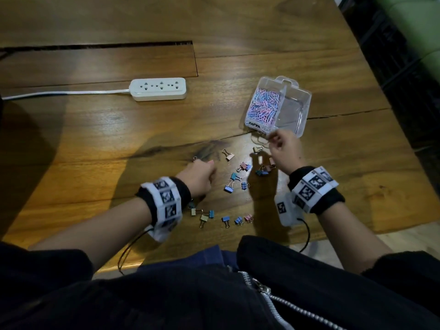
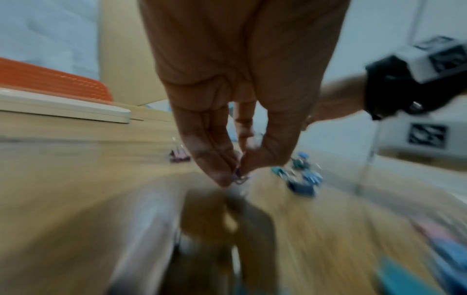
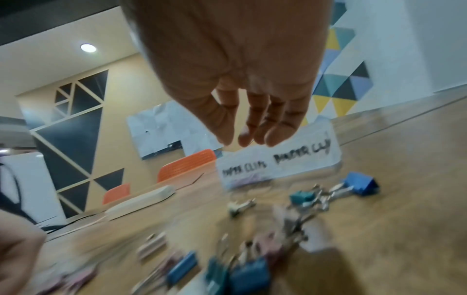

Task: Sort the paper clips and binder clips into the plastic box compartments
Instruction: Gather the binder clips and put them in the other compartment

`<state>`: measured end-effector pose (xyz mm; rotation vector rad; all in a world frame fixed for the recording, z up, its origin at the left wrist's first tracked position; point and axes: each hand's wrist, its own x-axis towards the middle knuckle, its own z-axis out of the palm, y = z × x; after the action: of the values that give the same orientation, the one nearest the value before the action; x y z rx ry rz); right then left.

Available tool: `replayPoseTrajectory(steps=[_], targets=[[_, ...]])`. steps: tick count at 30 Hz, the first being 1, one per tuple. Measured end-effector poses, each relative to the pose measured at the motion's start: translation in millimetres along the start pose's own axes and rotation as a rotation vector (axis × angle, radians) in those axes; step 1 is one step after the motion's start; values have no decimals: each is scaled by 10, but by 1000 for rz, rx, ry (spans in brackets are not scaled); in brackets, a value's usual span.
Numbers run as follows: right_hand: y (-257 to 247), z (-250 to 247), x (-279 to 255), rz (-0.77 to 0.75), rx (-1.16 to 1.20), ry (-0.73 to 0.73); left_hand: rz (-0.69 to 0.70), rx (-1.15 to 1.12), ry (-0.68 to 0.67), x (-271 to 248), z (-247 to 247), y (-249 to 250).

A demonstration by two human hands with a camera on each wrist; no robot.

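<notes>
A clear plastic box (image 1: pixel 300 115) stands at the right on the wooden table. Its left compartment is full of pink and blue paper clips (image 1: pixel 263 106); the right compartment looks bare. Several coloured binder clips (image 1: pixel 234 178) lie scattered in front of it. My left hand (image 1: pixel 209 165) is low at the left of the scatter, and in the left wrist view thumb and finger (image 2: pixel 215 169) pinch a small binder clip (image 2: pixel 238 176). My right hand (image 1: pixel 273 141) hovers at the box's front edge. Its fingers (image 3: pixel 278 137) hang nearly straight, with nothing seen in them.
A white power strip (image 1: pixel 158 89) with its cable lies at the back left. A recessed panel (image 1: pixel 95 63) cuts the tabletop behind it. More binder clips (image 1: pixel 226 219) lie near the front edge. The table's edge runs close on the right. A handwritten label (image 3: pixel 278 159) covers the box's front.
</notes>
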<state>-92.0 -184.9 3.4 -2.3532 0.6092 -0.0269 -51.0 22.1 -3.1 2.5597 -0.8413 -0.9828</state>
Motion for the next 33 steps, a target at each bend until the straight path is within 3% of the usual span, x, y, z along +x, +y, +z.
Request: replayPoseTrajectory(steps=[2, 6, 11, 15, 18, 20, 23, 26, 29, 33], targets=[[35, -126, 99, 37, -17, 41, 15, -94, 83, 146, -229, 89], [133, -246, 200, 46, -250, -23, 76, -303, 282, 581, -677, 482], [304, -204, 192, -39, -267, -32, 38, -617, 379, 1097, -913, 912], [384, -162, 65, -115, -226, 156, 15, -528, 342, 1250, -843, 993], [409, -119, -52, -113, -221, 112, 28, -304, 378, 1174, -819, 830], [403, -110, -110, -28, -287, -18, -11, -68, 319, 1043, -834, 614], [396, -110, -142, 90, -374, -203, -268, 223, 86, 797, -756, 257], [374, -33, -148, 80, -337, -258, -409, 68, -79, 639, -611, 5], [338, 46, -177, 12, -266, -261, -356, -60, -96, 591, -496, -48], [355, 49, -187, 24, -160, -278, -226, -58, -60, 514, -309, 44]])
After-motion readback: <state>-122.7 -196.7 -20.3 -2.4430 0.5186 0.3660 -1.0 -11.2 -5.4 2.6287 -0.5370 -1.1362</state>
